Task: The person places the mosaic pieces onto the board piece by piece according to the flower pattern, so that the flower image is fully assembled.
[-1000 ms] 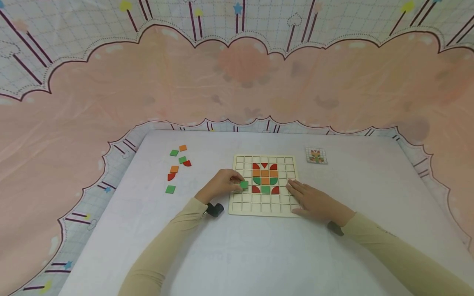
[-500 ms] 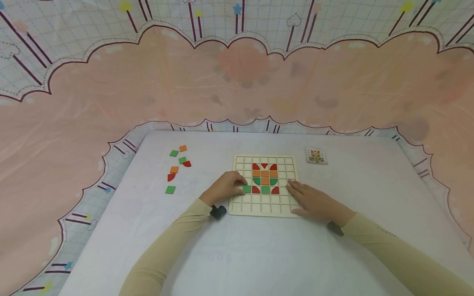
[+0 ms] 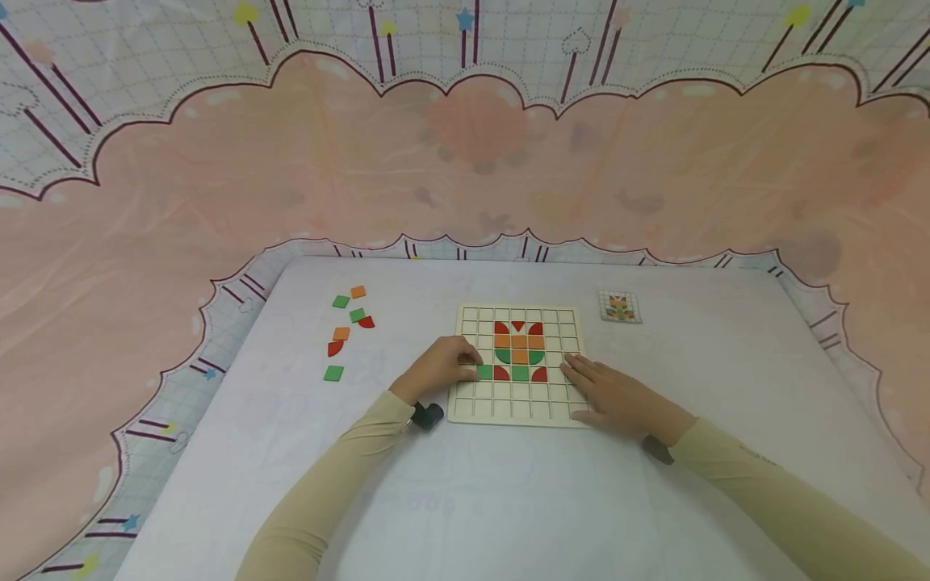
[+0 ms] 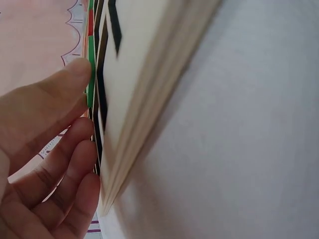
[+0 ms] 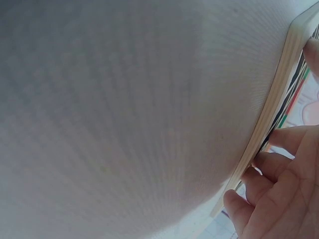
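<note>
A wooden grid board (image 3: 465, 403) lies on the table with red, orange and green tiles forming a pattern at its middle. The left hand (image 3: 436, 367) is at the board's left side, thumb and forefinger pinching a green square tile (image 3: 484, 372) that lies flat in a cell beside a red tile (image 3: 501, 373). In the left wrist view the thumb touches the green tile (image 4: 91, 74), with the other fingers of the left hand (image 4: 45, 149) bent by the board. The right hand (image 3: 617, 395) rests its extended fingers on the board's right side; the right wrist view shows them along the edge (image 5: 264, 114).
Left of the board lie several loose tiles, among them a green square (image 3: 333, 374), an orange square (image 3: 341, 333) and a red quarter circle (image 3: 335, 348). A small pattern card (image 3: 620, 307) sits behind the board to the right, on the white table (image 3: 508, 500).
The green tile in the left hand has moved slightly right and toward the front, from above the board down into the row of red and green tiles. The right hand has stayed in place.
</note>
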A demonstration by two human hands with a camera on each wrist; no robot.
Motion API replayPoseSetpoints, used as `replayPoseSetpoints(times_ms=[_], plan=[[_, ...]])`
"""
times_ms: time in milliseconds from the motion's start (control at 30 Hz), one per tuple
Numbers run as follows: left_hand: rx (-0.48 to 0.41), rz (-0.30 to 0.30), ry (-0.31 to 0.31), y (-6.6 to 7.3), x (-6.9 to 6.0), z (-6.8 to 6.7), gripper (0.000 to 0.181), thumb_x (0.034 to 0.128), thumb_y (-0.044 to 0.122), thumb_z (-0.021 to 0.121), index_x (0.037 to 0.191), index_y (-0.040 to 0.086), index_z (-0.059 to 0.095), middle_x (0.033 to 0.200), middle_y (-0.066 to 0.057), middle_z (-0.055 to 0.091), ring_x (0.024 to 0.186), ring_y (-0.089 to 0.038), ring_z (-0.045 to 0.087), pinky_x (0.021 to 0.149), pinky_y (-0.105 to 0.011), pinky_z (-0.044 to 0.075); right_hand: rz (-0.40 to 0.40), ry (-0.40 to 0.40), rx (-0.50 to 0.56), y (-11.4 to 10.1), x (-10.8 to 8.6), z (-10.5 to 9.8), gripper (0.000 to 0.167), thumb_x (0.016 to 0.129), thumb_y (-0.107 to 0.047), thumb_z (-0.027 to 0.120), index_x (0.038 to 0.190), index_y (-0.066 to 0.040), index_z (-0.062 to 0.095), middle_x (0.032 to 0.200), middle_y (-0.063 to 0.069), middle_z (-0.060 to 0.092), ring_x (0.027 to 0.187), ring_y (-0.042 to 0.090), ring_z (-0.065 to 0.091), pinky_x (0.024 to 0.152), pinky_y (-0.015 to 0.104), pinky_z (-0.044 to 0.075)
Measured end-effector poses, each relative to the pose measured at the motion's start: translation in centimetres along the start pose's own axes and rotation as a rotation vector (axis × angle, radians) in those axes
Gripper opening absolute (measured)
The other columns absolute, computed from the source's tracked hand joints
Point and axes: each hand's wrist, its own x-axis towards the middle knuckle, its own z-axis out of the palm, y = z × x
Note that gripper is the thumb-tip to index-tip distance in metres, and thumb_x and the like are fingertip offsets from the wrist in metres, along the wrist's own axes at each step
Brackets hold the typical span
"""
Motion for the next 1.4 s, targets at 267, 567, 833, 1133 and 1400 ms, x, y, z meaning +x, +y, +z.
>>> replayPoseSetpoints(times_ms=[267, 567, 833, 1133, 1400], plan=[[-0.018, -0.096, 0.003, -1.0, -0.3, -0.4, 0.024, 0.0783, 0.02, 0.076, 0.1, 0.01, 0.071, 0.098, 0.0, 0.066, 0.091, -0.012, 0.06, 0.086, -0.03, 0.05, 0.0, -0.005, -0.013, 0.0, 0.0, 0.0, 0.075, 0.094, -0.052, 0.046, 0.15, -0.009, 0.02, 0.158, 0.011, 0.016, 0.145, 0.029, 0.018, 0.115, 0.043, 0.025], [-0.016, -0.148, 0.081, -4.3, -3.1, -4.4, 0.026, 0.0824, 0.019, 0.072, 0.107, 0.009, 0.069, 0.105, -0.006, 0.066, 0.098, -0.021, 0.059, 0.091, -0.039, 0.048, 0.008, -0.008, -0.01, 0.0, 0.1, 0.2, 0.076, 0.093, -0.052, 0.046, 0.15, -0.009, 0.021, 0.158, 0.01, 0.016, 0.145, 0.029, 0.018, 0.115, 0.044, 0.025], [0.01, -0.183, 0.082, -8.5, -7.0, -8.8, 0.03, 0.083, 0.017, 0.071, 0.109, 0.004, 0.068, 0.107, -0.012, 0.066, 0.099, -0.025, 0.059, 0.091, -0.044, 0.048, -0.004, 0.008, -0.03, 0.1, 0.1, 0.4, 0.075, 0.094, -0.052, 0.046, 0.15, -0.01, 0.02, 0.158, 0.011, 0.016, 0.145, 0.029, 0.018, 0.114, 0.044, 0.026], [0.053, -0.278, 0.072, -11.3, -11.0, -11.2, 0.031, 0.0805, 0.018, 0.073, 0.107, 0.003, 0.068, 0.107, -0.015, 0.067, 0.095, -0.026, 0.059, 0.086, -0.042, 0.048, -0.005, 0.017, -0.03, 0.0, 0.1, 0.3, 0.075, 0.093, -0.05, 0.048, 0.15, -0.008, 0.021, 0.157, 0.012, 0.018, 0.145, 0.029, 0.019, 0.114, 0.044, 0.027], [0.066, -0.325, 0.037, -12.5, -12.1, -11.7, 0.033, 0.0778, 0.021, 0.076, 0.106, 0.004, 0.069, 0.111, -0.017, 0.066, 0.096, -0.027, 0.056, 0.087, -0.043, 0.048, 0.006, 0.015, -0.032, -0.2, 0.0, 0.1, 0.076, 0.092, -0.051, 0.049, 0.15, -0.009, 0.022, 0.157, 0.011, 0.019, 0.144, 0.028, 0.02, 0.114, 0.044, 0.028]])
